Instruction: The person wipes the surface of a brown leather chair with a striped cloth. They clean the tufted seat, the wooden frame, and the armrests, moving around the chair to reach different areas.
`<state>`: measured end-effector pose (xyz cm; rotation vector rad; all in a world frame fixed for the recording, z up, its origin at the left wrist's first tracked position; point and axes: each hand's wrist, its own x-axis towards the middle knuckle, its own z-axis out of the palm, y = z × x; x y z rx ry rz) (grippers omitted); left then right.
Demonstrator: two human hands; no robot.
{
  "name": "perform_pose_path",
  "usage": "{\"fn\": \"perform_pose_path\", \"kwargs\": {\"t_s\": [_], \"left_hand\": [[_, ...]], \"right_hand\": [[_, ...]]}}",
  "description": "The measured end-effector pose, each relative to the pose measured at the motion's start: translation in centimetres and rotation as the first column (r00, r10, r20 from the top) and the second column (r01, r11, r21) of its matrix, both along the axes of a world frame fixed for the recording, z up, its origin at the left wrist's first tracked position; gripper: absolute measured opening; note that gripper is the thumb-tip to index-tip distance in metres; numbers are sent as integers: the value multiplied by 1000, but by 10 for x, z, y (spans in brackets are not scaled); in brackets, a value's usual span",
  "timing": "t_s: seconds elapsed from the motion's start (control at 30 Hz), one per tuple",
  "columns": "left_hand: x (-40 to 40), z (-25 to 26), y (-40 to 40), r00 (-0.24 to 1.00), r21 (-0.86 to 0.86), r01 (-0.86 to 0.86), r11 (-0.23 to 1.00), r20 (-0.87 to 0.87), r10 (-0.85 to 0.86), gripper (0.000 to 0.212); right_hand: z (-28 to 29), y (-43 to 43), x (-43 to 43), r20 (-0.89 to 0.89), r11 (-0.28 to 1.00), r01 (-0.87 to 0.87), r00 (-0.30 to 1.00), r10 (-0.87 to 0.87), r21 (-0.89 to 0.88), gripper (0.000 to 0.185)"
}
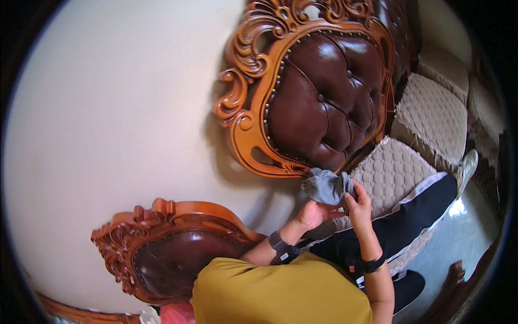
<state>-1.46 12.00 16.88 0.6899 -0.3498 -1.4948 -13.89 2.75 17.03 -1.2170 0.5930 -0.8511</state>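
Note:
A grey, finely striped cloth (323, 187) is bunched up in front of me, its folds thicker on the right side. My right hand (359, 202) pinches those right-hand folds between thumb and fingers. From below, my left hand (313, 214) holds the cloth's lower edge, with some fingers reaching right beneath it; the fabric hides part of the grip. Behind the cloth is the lower corner of a carved wooden backrest frame (279, 168) around tufted brown leather upholstery (315, 105).
Quilted beige seat cushions (392, 174) run along the right, one beneath my outstretched leg (421, 202). A second carved backrest (182, 251) stands at lower left, near a pink plastic bag (178, 314). A pale wall (113, 113) rises on the left. Glossy floor tiles (453, 235) show at right.

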Motion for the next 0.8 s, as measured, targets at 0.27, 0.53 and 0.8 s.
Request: {"fn": "perform_pose_path", "kwargs": {"t_s": [0.27, 0.53, 0.8], "left_hand": [[-3, 40, 8, 843, -117, -329, 937, 411, 348, 31], [4, 175, 9, -543, -654, -296, 696, 715, 441, 44], [49, 249, -49, -992, -819, -19, 573, 86, 91, 32]], "right_hand": [[38, -21, -29, -38, 776, 2, 999, -33, -631, 42], [-100, -77, -43, -557, 991, -29, 829, -51, -134, 19], [-113, -92, -47, -350, 994, 87, 935, -58, 68, 20]]}}
